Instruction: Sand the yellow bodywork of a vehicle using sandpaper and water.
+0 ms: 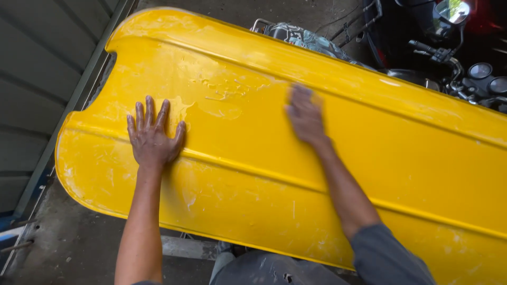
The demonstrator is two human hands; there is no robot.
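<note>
Light: bright daylight, even across the yellow panel (274, 158)
Glare: soft sheen, upper right
Shadows: dark upper right corner, dim lower left
Blur: right hand (305, 116) motion-smeared; left hand (153, 138) sharp

right hand (305, 117) motion-blurred, yellow panel (274, 174) cut off at right edge

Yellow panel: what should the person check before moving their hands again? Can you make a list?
1. Left hand flat on the yellow panel, fingers spread: ok.
2. Right hand on the panel: ok, but blurred.
3. Anything held under the right hand: cannot tell.
4. Surface smooth: not ok, whitish scuffed patches show between the hands.
5. Panel's support underneath: cannot tell, hidden.
6. Room at the far edge: not ok, a motorcycle stands close.
</note>
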